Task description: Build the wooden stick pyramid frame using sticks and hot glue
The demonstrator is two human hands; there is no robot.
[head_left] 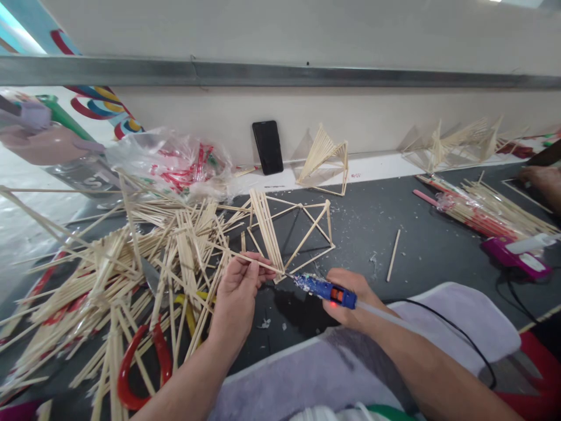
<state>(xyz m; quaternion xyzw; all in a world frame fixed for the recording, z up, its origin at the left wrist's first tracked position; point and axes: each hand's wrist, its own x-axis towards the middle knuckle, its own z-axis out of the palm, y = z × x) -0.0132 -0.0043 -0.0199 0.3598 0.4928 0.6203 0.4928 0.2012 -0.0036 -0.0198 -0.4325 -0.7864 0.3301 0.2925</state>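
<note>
My left hand (240, 286) pinches a thin wooden chopstick (249, 258), whose right end meets the tip of a blue glue gun (324, 289). My right hand (350, 295) is wrapped round the glue gun's handle; a red light glows on its side and a clear glue stick runs out of its back. Just beyond the hands stands a frame of glued chopsticks (309, 231), with a row of parallel sticks (267, 228) slanting down on its left side. The nozzle touches or nearly touches the lower corner by that row; I cannot tell which.
Loose chopsticks (184, 234) cover the left side, with red-handled scissors (125, 374) among them. Along the wall are a plastic bag (175, 164), a phone (267, 147) and a finished stick shape (324, 161). A purple glue gun (515, 257) and another person's hand (543, 181) are right.
</note>
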